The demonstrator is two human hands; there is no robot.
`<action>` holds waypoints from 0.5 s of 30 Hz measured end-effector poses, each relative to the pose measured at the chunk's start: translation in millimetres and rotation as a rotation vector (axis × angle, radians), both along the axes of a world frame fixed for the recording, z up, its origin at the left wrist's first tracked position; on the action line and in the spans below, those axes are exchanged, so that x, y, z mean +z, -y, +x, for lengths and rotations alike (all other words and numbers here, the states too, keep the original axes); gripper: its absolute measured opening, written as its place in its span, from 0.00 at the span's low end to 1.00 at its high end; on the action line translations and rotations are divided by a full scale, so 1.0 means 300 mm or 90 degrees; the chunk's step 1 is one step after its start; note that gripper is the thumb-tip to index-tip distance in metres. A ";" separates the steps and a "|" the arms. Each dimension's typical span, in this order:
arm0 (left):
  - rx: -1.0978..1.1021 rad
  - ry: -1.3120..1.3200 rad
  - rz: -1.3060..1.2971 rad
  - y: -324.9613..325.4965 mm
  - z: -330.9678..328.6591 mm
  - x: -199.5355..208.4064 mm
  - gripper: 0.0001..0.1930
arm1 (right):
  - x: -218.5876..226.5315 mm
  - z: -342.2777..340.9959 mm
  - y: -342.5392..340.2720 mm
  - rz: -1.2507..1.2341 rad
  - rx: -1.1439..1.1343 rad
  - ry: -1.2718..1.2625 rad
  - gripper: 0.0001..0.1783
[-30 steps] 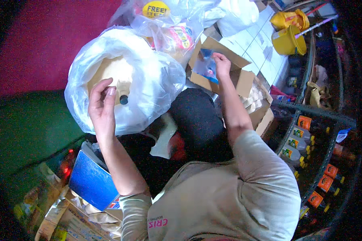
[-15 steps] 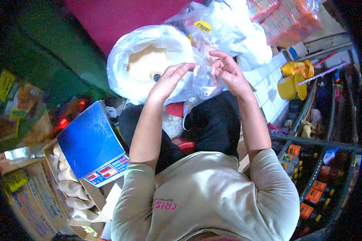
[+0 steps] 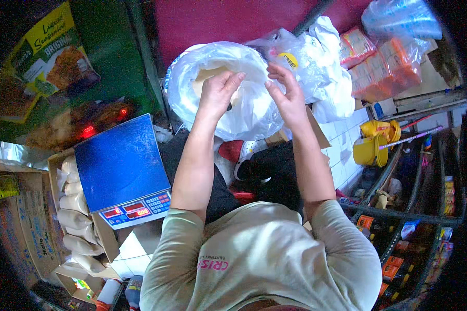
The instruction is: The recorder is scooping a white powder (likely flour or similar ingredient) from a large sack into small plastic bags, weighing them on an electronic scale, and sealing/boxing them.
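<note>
My left hand (image 3: pixel 219 96) is over the left part of a wide sack lined with clear plastic (image 3: pixel 187 111), thumb and fingers pressed together. Whatever they pinch cannot be made out against the shiny liner. Opposite it, my right hand (image 3: pixel 288 98) hovers over the sack's right side, thumb apart from the fingers. Nothing shows plainly in it. Pale, off-white contents (image 3: pixel 205 76) show inside the sack, partly hidden by my left hand. A small dark round thing (image 3: pixel 229 107) shows beside my left wrist.
At left stands a digital scale with a blue platform (image 3: pixel 122 160), beside a carton of filled pale bags (image 3: pixel 75 217). White plastic bags (image 3: pixel 327 67) and orange packs (image 3: pixel 389 67) lie at back right. A yellow bucket (image 3: pixel 369 151) and a bottle rack (image 3: pixel 399 217) are at right.
The clear plastic bag seen between my hands earlier no longer stands out. My right hand's fingers have drawn apart from it. The view has shifted, showing more of the left side.
</note>
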State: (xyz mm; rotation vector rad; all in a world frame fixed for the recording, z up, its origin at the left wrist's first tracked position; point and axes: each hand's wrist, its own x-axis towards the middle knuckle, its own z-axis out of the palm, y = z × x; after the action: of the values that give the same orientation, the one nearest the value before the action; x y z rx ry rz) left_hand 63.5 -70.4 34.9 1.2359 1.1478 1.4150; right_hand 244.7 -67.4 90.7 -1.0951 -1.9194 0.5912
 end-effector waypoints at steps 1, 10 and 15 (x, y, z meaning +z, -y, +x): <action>0.004 -0.039 -0.043 -0.007 -0.015 -0.004 0.15 | 0.004 -0.012 0.011 -0.029 -0.005 0.008 0.20; 0.008 -0.175 0.041 -0.016 -0.005 -0.014 0.11 | -0.096 -0.107 -0.041 -0.298 0.045 -0.178 0.12; 0.071 -0.201 0.019 -0.006 -0.024 0.007 0.08 | -0.088 -0.100 -0.077 -0.116 -0.054 0.014 0.07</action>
State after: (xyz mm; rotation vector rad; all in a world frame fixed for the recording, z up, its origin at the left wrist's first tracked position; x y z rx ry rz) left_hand 56.4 -68.5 37.0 1.4732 1.4316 1.3534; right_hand 214.6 -44.4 64.3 -1.2964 -1.8557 0.7197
